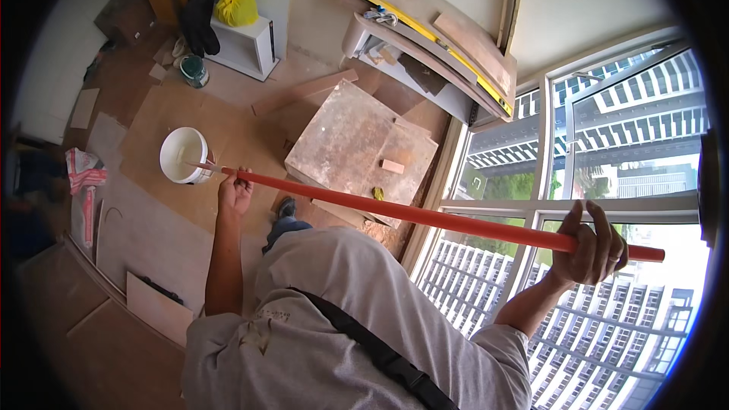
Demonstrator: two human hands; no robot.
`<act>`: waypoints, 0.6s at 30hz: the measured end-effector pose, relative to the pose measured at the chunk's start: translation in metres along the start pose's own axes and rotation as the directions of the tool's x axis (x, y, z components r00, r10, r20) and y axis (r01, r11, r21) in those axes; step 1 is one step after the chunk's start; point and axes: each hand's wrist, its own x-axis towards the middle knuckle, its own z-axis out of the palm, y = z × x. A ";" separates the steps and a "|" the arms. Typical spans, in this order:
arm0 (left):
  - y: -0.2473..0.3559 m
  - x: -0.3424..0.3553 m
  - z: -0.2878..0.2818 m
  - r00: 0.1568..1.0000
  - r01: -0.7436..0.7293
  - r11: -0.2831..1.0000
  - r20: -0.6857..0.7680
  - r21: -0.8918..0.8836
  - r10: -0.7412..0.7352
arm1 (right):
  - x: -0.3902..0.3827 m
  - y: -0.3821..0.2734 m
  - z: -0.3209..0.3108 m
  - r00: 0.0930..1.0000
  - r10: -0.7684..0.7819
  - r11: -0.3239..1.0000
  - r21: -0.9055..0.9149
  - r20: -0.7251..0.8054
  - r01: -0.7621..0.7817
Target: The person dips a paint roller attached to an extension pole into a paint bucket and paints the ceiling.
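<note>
A long red pole runs slantwise across my body, its thin pale-tipped end near the white bucket and its thick end by the window. My left hand is closed around the pole close to the thin end. Farther right, my right hand grips the thick part, with a short length sticking out past the fingers. In this view the thin tip overlaps the bucket's rim; whether it touches I cannot tell. The bucket stands upright on the floor, beyond my left hand.
A dusty low box-like platform stands ahead, bearing a small pinkish block. Boards and a yellow spirit level lie by the far wall. Tall windows line the right. A white cabinet carries a yellow bag; a dark green tub sits nearby.
</note>
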 end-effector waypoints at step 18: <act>-0.011 0.002 0.006 0.982 -0.047 0.998 -0.184 -0.038 0.040 | -0.015 -0.015 -0.008 1.000 -0.015 1.000 0.025 0.012 0.015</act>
